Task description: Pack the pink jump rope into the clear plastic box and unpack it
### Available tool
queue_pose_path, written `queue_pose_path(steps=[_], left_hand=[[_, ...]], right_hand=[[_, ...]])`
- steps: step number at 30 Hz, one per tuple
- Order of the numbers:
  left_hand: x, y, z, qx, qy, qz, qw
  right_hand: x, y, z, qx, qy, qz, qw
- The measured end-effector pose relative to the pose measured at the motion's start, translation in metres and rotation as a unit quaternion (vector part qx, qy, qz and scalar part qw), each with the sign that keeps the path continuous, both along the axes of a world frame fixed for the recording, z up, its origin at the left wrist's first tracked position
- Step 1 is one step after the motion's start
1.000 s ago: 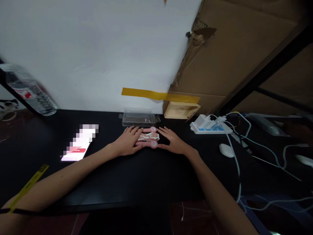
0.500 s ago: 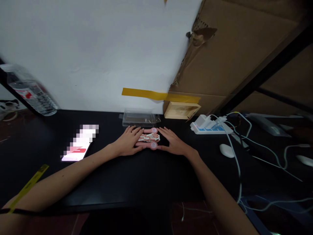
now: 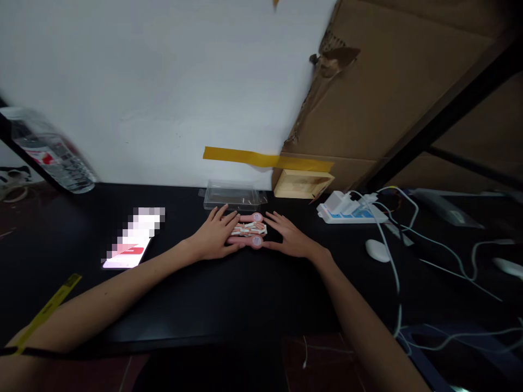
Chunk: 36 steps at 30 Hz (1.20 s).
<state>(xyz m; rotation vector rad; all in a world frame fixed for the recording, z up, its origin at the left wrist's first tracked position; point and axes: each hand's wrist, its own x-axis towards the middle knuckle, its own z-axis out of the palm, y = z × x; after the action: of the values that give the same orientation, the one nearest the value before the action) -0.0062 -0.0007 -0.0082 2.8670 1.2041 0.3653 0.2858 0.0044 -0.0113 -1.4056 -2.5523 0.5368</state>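
A beaded jump rope (image 3: 247,229) lies bundled on the black table, its pink and white segments gathered between two pink handles (image 3: 247,241) with round pale end caps. My left hand (image 3: 213,235) lies over the left end of the bundle and hides it, fingers spread, the thumb along the near handle. On the other side, my right hand (image 3: 289,236) is at the handles' capped ends, fingers apart and thumb stretched toward the near cap. Neither hand is closed around the rope.
Behind the rope sits a clear plastic box (image 3: 231,197), with a shallow wooden tray (image 3: 302,184) to its right. A lit phone (image 3: 133,242) and a water bottle (image 3: 53,152) are at left. A power strip (image 3: 351,215), a white mouse (image 3: 378,250) and loose cables occupy the right.
The fingers of my left hand have lifted and spread slightly toward the plastic box. My right hand and the jump rope look almost the same.
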Motion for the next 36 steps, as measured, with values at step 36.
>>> queue_pose_path(steps=[36], left_hand=[[0.022,-0.014,0.032,-0.593,-0.482,-0.019,0.645]], right_hand=[[-0.060,0.013,0.008,-0.252,0.584,0.016,0.771]])
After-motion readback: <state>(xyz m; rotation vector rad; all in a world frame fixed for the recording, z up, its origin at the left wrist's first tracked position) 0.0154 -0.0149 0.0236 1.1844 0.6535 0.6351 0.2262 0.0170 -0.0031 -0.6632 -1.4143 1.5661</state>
